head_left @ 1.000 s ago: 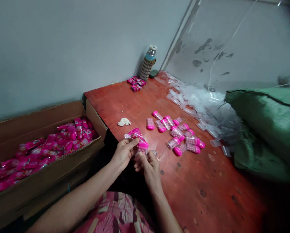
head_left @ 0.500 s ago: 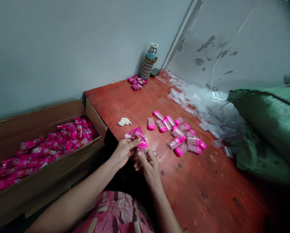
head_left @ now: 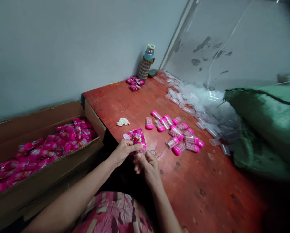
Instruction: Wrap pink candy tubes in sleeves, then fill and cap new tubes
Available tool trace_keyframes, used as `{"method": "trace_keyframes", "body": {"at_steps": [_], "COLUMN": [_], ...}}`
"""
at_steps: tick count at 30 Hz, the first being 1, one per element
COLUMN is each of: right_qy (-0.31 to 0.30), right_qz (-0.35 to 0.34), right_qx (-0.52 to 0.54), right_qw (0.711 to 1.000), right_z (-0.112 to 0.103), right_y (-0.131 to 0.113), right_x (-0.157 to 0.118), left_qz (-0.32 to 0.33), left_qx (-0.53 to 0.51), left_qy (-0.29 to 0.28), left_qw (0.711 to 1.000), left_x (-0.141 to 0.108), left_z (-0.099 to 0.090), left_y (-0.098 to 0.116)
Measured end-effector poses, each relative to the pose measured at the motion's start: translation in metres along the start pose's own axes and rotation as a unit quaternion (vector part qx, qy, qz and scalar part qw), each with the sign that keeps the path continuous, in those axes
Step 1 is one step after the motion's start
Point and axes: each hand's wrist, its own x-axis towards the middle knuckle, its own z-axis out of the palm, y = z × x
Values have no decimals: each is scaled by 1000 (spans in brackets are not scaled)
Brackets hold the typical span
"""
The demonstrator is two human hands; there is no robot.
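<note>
Above the table's near edge, both my hands are closed around one small piece. My left hand (head_left: 122,152) pinches a glossy pink printed wrapper (head_left: 138,135), thumb laid across its lower part. From below, my right hand (head_left: 150,167) grips a clear candy tube (head_left: 142,150) of small pink balls. The tube's pink end meets the wrapper; fingers hide how far it sits inside. Several similar tubes with pink caps (head_left: 176,132) lie in a loose group to the right. A crumpled white scrap (head_left: 122,122) is just beyond the wrapper.
To the left, a long cardboard box (head_left: 96,127) holds many pink wrapped packs (head_left: 53,145). Empty clear tubes (head_left: 195,102) are heaped along the red table's (head_left: 208,187) far right side, beside a green sack (head_left: 263,136). A bottle (head_left: 146,64) and several pink packs (head_left: 135,83) stand at the back.
My left thumb has shifted lower over the wrapper and tube, and the wrapper's printed face now shows more broadly. My right hand keeps its grip. The view has moved slightly.
</note>
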Motion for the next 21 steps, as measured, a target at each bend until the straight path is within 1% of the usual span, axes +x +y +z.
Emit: {"method": "trace_keyframes", "body": {"at_steps": [2,3,6,7,8,12,14,17,19,21], "right_qy": [29,25,-36,-51,-53,-11,-12,-18,-7,12], "right_qz": [-16,-10,38,48,49,12,12,21,22,21], "right_qx": [-47,-46,36,54,54,-20,8,124,176,193], "right_qw": [998,999,998,996,996,1000,1000,992,984,981], "right_z": [-2,-3,-7,-7,-8,-5,-1,2,2,1], "right_y": [-1,-1,-3,-3,-3,-2,-1,-1,-1,0], "right_x": [-1,-1,-1,-1,-1,1,2,3,2,2], "left_qz": [-5,-6,-9,-13,-17,-32,-37,-24,-14,-21], "left_qx": [1,-10,-53,-59,-62,-58,-58,-75,-83,-82], "left_qy": [12,9,-32,-48,-59,-75,-68,-23,3,2], "left_qw": [1000,1000,998,997,996,995,995,997,996,996], "left_x": [-1,-2,-4,-4,-4,-1,1,3,4,3], "left_z": [2,3,6,6,5,3,2,1,2,4], "left_y": [0,0,-3,-4,-6,-9,-7,-2,2,1]}}
